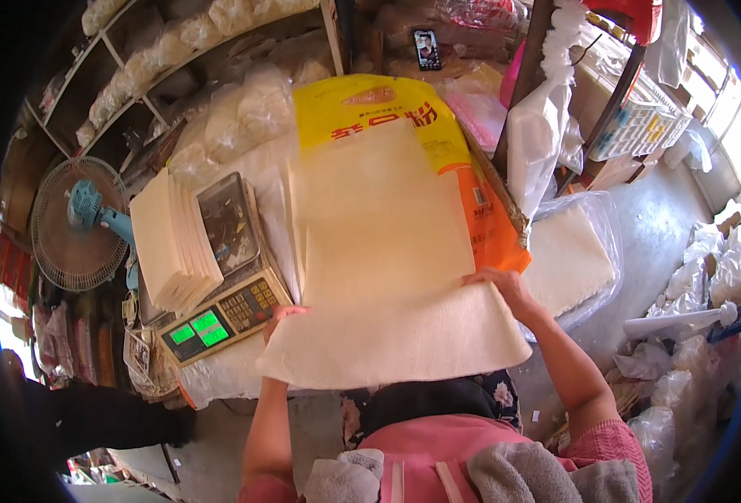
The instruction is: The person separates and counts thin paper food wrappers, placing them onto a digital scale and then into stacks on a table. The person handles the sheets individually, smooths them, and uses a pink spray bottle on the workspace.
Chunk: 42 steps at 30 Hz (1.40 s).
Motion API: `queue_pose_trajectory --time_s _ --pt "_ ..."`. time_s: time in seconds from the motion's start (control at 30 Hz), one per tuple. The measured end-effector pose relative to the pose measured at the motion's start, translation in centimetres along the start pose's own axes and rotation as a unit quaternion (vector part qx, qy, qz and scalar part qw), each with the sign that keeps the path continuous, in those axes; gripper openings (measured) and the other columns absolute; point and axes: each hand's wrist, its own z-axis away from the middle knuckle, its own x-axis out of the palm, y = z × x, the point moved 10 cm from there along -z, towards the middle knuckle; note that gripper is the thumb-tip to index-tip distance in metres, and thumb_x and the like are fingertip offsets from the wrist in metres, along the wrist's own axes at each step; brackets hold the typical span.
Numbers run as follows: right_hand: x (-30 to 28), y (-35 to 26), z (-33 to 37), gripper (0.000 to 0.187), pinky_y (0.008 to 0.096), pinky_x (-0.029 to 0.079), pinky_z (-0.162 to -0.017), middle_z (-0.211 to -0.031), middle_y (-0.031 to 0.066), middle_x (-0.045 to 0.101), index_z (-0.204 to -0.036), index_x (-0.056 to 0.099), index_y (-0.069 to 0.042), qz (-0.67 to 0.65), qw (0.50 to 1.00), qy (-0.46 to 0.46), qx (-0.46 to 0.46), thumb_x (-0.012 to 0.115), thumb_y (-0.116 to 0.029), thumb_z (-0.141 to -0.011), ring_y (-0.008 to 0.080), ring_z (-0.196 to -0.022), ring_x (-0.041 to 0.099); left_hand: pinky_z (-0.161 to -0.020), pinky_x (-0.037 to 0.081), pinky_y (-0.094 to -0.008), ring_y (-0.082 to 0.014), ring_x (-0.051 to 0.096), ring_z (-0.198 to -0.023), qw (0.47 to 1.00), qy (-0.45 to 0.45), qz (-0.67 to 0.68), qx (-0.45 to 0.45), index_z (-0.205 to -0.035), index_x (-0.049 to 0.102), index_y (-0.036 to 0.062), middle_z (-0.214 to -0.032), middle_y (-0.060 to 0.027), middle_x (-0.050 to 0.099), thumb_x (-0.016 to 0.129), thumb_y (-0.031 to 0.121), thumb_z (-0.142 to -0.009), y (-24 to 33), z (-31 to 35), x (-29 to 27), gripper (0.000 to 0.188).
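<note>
A wide, thin cream-coloured sheet point(379, 218) lies over the yellow and orange printed bag point(454, 138), and its near end curves down toward my body. My left hand point(285, 318) grips the sheet's left edge; some of its fingers are hidden beneath. At the right edge, my right hand point(503, 289) also holds the sheet, a little farther from me than the left. Left of the sheet, a digital scale point(244, 310) with lit green displays carries a stack of folded cream sheets point(173, 243) on its left side.
A fan point(81, 220) stands at the far left. Shelves point(207, 54) with bagged pale goods run along the back, where a phone point(426, 50) leans upright. To the right are a plastic-wrapped cream stack point(567, 256), a white basket point(639, 126) and plastic bags point(689, 277).
</note>
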Motion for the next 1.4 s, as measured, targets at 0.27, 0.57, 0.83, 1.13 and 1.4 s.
queue_pose_trajectory --time_s 0.27,0.57,0.83,1.13,1.4 --pt "0.1 5.5 -2.7 0.026 0.0366 0.047 -0.065 -0.077 0.0177 0.060 -0.090 0.056 0.001 -0.031 0.965 0.199 0.168 0.069 -0.022 -0.084 0.0252 -0.071 0.061 -0.068 0.050 -0.0360 -0.0297 0.063 -0.071 0.935 0.162 -0.309 0.058 -0.113 0.056 0.0013 -0.075 -0.0118 0.064 0.062 0.012 -0.094 3.6 -5.8 1.6 0.022" --pt "-0.4 5.6 -3.7 0.028 0.0449 0.047 -0.072 -0.083 0.0236 0.060 -0.088 0.055 0.000 0.094 0.946 0.210 0.229 0.067 -0.025 -0.083 0.0389 -0.080 0.060 -0.110 0.029 -0.0539 -0.0349 0.040 -0.136 0.823 0.007 -0.518 0.233 -0.138 0.052 0.0122 -0.146 -0.0189 0.045 0.062 0.040 -0.092 4.6 -4.5 11.0 0.056" --pt "-0.7 2.4 -3.9 0.041 0.0399 0.046 -0.085 -0.108 0.0186 0.059 -0.121 0.053 -0.004 0.170 0.941 0.232 0.177 0.065 -0.021 -0.085 0.0333 -0.098 0.057 -0.115 0.011 -0.0622 -0.0345 0.026 -0.146 0.804 -0.134 -0.559 0.154 -0.148 0.042 0.0155 -0.156 -0.0163 0.032 0.056 0.060 -0.090 0.6 -3.8 12.5 0.074" --pt "6.8 -5.3 -5.5 0.057 0.0516 0.025 -0.116 -0.154 0.0182 0.032 -0.148 0.038 -0.012 0.356 0.926 0.101 -0.070 0.057 -0.022 -0.095 0.0375 -0.144 0.026 -0.117 0.004 -0.0616 -0.0356 0.014 -0.149 0.805 -0.172 -0.547 0.155 -0.152 0.034 0.0121 -0.159 -0.0201 0.023 0.054 0.063 -0.089 0.0 -3.6 12.8 0.083" --pt "8.1 -8.4 -4.0 0.036 0.0452 0.046 -0.100 -0.130 0.0171 0.060 -0.128 0.059 -0.006 0.133 0.987 -0.064 -0.059 0.058 -0.020 -0.095 0.0387 -0.123 0.055 -0.112 0.032 -0.0534 -0.0407 0.038 -0.137 0.793 -0.183 -0.525 0.249 -0.144 0.044 0.0099 -0.148 -0.0232 0.040 0.068 0.028 -0.086 0.9 -3.7 12.3 0.065"
